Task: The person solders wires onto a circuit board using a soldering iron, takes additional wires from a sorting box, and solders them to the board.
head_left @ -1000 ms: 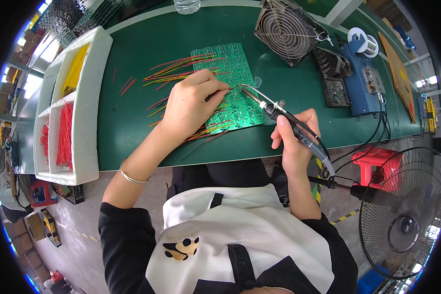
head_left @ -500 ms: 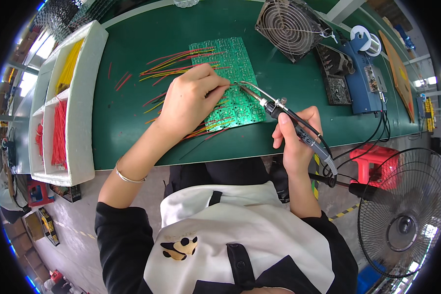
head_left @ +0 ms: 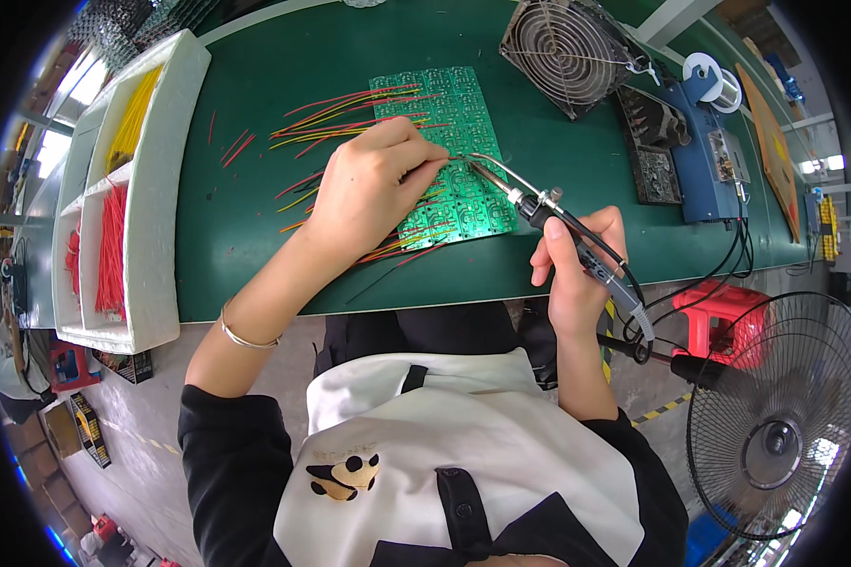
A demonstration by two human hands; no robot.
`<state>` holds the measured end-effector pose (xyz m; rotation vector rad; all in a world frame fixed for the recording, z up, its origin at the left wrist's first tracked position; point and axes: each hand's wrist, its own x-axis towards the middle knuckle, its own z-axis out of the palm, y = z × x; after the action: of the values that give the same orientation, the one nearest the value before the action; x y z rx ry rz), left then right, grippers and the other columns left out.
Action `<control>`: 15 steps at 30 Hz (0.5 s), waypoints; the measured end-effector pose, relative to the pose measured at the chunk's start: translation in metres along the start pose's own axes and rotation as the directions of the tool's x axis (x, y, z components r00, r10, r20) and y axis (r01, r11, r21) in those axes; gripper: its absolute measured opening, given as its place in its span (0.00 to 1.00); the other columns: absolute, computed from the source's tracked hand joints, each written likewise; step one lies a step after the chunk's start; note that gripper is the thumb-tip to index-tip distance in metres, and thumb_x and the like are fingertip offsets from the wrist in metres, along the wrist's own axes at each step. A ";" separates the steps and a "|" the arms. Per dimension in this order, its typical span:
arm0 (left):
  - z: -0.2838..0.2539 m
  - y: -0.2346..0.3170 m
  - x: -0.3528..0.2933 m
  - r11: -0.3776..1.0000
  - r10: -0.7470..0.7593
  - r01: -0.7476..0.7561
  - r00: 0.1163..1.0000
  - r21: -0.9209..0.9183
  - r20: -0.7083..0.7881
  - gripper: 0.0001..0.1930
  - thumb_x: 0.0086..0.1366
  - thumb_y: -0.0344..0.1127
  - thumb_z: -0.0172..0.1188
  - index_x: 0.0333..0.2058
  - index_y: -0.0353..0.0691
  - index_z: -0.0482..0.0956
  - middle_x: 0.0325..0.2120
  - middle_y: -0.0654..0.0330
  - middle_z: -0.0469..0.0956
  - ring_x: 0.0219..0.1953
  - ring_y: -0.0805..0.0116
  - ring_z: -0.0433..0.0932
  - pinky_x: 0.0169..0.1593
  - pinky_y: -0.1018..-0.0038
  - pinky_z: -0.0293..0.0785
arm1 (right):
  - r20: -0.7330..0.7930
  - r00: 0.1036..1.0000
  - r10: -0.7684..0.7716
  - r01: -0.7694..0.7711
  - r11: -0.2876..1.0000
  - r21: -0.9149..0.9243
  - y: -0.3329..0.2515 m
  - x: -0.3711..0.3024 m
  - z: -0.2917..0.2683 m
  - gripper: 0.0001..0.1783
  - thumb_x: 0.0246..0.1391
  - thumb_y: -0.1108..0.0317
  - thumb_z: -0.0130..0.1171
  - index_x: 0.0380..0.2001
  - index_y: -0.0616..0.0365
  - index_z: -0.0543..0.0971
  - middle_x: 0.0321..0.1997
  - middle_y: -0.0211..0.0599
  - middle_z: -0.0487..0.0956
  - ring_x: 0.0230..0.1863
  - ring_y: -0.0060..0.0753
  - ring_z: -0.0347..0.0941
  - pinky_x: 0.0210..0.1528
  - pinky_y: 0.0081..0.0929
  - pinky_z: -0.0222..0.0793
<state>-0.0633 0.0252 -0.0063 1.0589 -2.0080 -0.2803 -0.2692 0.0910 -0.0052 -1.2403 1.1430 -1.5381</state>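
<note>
A green circuit board panel (head_left: 459, 99) lies on the green tabletop, with several red and yellow wires (head_left: 323, 104) stretching left from it. Over the panel's middle, my left hand (head_left: 373, 184) is closed in a pinch on a thin wire (head_left: 455, 158), whose far end meets the board. My right hand (head_left: 581, 269) grips a soldering iron (head_left: 536, 210) by its dark handle, fingers wrapped round it. The iron's tip and the thin curved metal tube fixed to it come together at the board, just right of my left fingertips. My left hand hides part of the wires.
At left stands a white foam box (head_left: 165, 198) with yellow wires (head_left: 134, 123) and red wires (head_left: 112, 250). Loose red wire pieces (head_left: 238, 149) lie beside it. A small fan (head_left: 563, 57), blue soldering station (head_left: 704, 142) and solder spool (head_left: 725, 90) stand back right; a large fan (head_left: 775, 439) is lower right.
The whole view has shifted slightly. Both hands stay in almost the same place over the board, with the iron's tip still beside my left fingertips.
</note>
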 end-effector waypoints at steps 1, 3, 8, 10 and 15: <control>0.000 0.000 0.000 1.000 -0.001 0.001 1.000 0.003 0.000 0.05 0.49 0.24 0.63 0.28 0.36 0.81 0.23 0.60 0.73 0.22 0.67 0.72 0.25 0.75 0.69 | 0.001 1.000 -0.002 0.002 1.000 0.006 0.000 0.000 0.000 0.14 0.50 0.72 0.60 0.25 0.59 0.63 0.16 0.35 0.73 0.12 0.15 0.66 0.12 0.11 0.59; 0.000 0.001 0.000 1.000 -0.004 0.004 1.000 0.006 0.000 0.05 0.49 0.24 0.63 0.28 0.36 0.81 0.23 0.60 0.73 0.22 0.67 0.72 0.25 0.75 0.69 | 0.007 1.000 -0.006 0.006 1.000 0.002 0.000 0.000 0.000 0.14 0.50 0.73 0.60 0.25 0.59 0.63 0.16 0.35 0.73 0.12 0.15 0.66 0.12 0.11 0.60; -0.001 0.002 0.001 0.999 0.018 -0.018 1.000 0.027 0.003 0.04 0.50 0.25 0.63 0.28 0.36 0.81 0.22 0.60 0.72 0.22 0.67 0.72 0.25 0.75 0.69 | 0.012 1.000 -0.011 0.011 1.000 -0.023 0.000 -0.001 0.000 0.14 0.50 0.73 0.60 0.24 0.59 0.63 0.17 0.34 0.73 0.12 0.15 0.66 0.13 0.11 0.60; -0.001 0.002 0.001 0.999 0.019 -0.019 1.000 0.041 0.007 0.04 0.50 0.25 0.63 0.28 0.37 0.81 0.22 0.60 0.72 0.22 0.67 0.72 0.26 0.75 0.70 | 0.006 1.000 -0.019 0.019 1.000 -0.019 0.000 -0.001 0.001 0.14 0.50 0.73 0.59 0.24 0.59 0.63 0.16 0.35 0.73 0.12 0.15 0.66 0.13 0.11 0.59; -0.001 0.002 0.001 0.998 0.020 -0.020 1.000 0.057 0.010 0.04 0.50 0.25 0.63 0.27 0.37 0.81 0.23 0.60 0.73 0.22 0.66 0.73 0.26 0.74 0.70 | -0.025 1.000 -0.011 0.011 1.000 0.020 0.001 0.001 -0.002 0.13 0.51 0.72 0.58 0.26 0.59 0.62 0.14 0.36 0.73 0.11 0.17 0.65 0.13 0.13 0.59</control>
<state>-0.0638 0.0260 -0.0044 1.0741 -2.0447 -0.2188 -0.2714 0.0904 -0.0063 -1.2192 1.1357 -1.5732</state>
